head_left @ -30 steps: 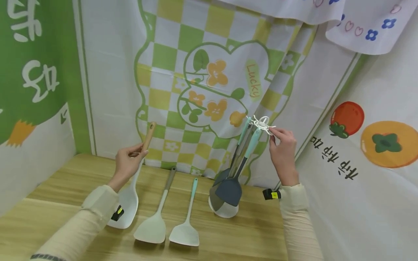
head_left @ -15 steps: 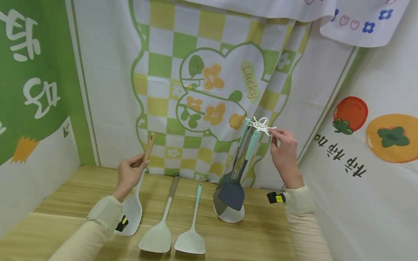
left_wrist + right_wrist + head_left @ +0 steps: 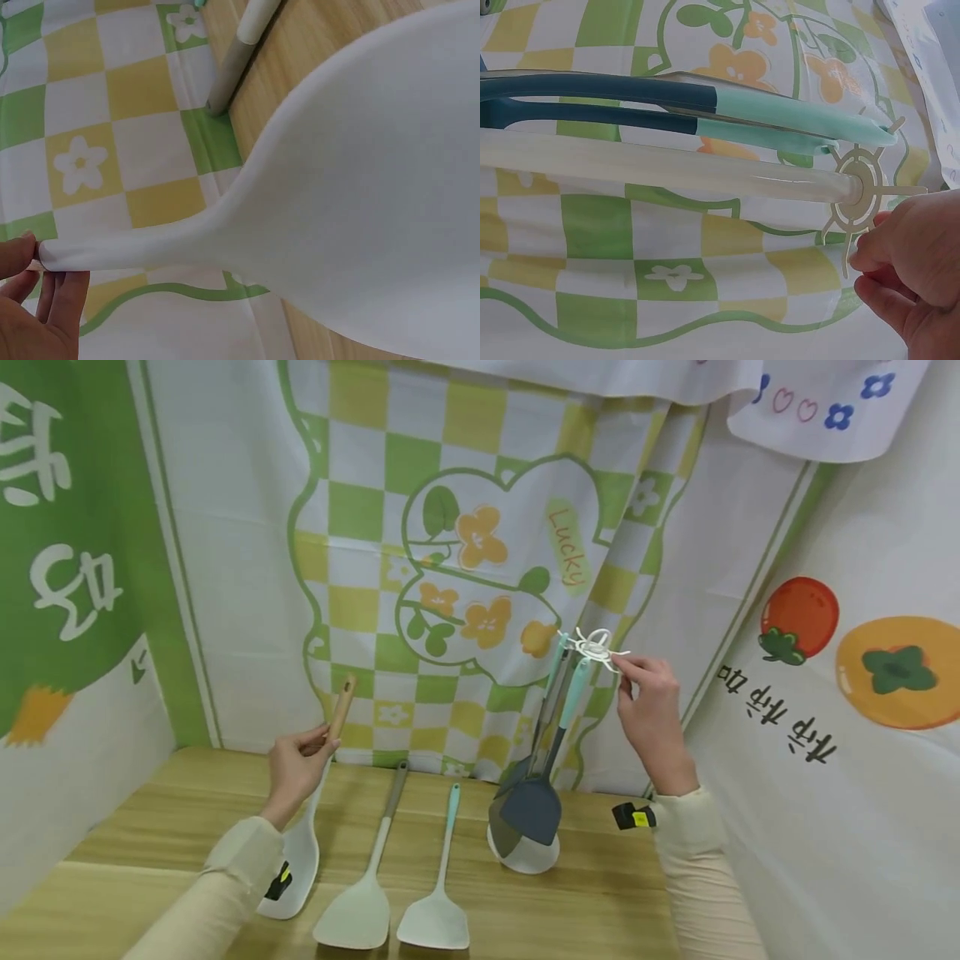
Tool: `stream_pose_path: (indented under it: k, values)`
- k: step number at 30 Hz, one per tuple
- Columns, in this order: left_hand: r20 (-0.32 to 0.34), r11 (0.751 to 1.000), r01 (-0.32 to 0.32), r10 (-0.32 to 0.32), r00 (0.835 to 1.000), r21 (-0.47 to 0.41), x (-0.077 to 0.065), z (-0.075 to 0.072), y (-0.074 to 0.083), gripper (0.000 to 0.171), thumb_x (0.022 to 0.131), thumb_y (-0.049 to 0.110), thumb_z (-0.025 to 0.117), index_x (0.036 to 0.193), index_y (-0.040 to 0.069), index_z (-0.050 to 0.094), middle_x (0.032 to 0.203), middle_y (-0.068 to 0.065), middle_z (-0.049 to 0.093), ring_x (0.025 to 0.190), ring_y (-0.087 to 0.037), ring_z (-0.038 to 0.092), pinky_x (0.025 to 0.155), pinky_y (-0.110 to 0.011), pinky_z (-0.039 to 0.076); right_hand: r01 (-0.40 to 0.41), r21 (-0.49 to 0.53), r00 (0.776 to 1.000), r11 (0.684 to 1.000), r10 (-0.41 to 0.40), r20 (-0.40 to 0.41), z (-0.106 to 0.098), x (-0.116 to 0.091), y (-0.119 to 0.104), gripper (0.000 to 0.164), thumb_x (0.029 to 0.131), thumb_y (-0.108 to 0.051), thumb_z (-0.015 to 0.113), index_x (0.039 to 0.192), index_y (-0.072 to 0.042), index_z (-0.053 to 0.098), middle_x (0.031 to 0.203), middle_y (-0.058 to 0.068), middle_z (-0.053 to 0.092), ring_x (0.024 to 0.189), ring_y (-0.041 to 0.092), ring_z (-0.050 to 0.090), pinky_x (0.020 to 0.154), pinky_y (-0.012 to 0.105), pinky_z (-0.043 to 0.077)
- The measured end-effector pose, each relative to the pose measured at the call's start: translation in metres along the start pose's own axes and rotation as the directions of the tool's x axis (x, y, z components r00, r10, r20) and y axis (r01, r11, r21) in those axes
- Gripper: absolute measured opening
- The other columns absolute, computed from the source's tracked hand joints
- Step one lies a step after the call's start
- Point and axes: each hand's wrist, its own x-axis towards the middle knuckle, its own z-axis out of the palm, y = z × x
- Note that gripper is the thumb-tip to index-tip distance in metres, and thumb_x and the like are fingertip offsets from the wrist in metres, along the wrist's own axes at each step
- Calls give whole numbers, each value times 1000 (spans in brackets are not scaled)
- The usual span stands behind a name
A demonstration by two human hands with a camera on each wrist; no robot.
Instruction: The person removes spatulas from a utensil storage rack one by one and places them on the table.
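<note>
In the head view my left hand (image 3: 300,768) holds a white spatula (image 3: 303,856) by its wooden handle, head downward at the table's left. The left wrist view shows its broad white head (image 3: 360,180) close up, with fingertips at the handle's base. At the right, my right hand (image 3: 651,718) pinches one hook of a white utensil stand (image 3: 595,647). Two dark blue spatulas with mint handles, the nearer one (image 3: 534,810) in front, and a grey metal-looking utensil hang there. The right wrist view shows the pale pole (image 3: 765,180) and hook ring (image 3: 857,190).
A pale green spatula (image 3: 356,910) with a grey-brown handle and a smaller whitish spatula (image 3: 435,918) with a mint handle lie on the wooden table (image 3: 585,910) between my hands. A checkered cloth (image 3: 360,585) hangs right behind the table.
The head view has shifted, so the table and utensils appear slightly lower. Both hands keep their grips, with little visible movement relative to the table.
</note>
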Motion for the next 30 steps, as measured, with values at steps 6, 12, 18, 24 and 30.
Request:
stream_pose_path:
  k: [6,12,18,24,30]
  values:
    - [44,996,-29,25,999,85,-2,0,-3,32,91,1,74,120,-12,68,101,-32,72,88,-44,73,59,-6,50,-5,14,1000,1000,5,4,1,2,-2,33,85,23,60,114,10,73,104,28,71,91,45,58,76,46,47]
    - [84,987,-16,3,996,160,-3,0,-14,33,91,2,74,121,-11,68,100,-31,72,87,-43,73,60,-19,55,-31,7,999,999,31,27,1,-1,-3,37,84,25,60,115,9,72,105,27,70,93,43,58,76,45,48]
    - [94,977,11,-32,995,211,-5,-2,-24,31,89,1,74,117,-10,71,95,-29,74,86,-43,72,59,-24,53,-27,3,999,1000,27,19,4,-2,-2,39,83,26,59,115,9,72,106,27,70,93,44,59,77,47,48]
    - [139,976,42,-73,988,213,-3,-2,-32,33,89,0,72,119,-13,67,97,-31,72,88,-45,71,57,-23,52,-9,8,1000,1000,9,8,3,-1,-3,38,83,26,59,115,10,72,105,27,71,91,44,59,75,46,46]
    - [160,976,31,-67,985,216,2,1,-38,34,87,-1,73,117,-16,67,96,-32,72,88,-47,71,56,-25,54,-21,0,1000,1000,21,12,0,-1,-2,37,85,25,59,115,9,72,105,27,70,93,44,60,78,50,48]
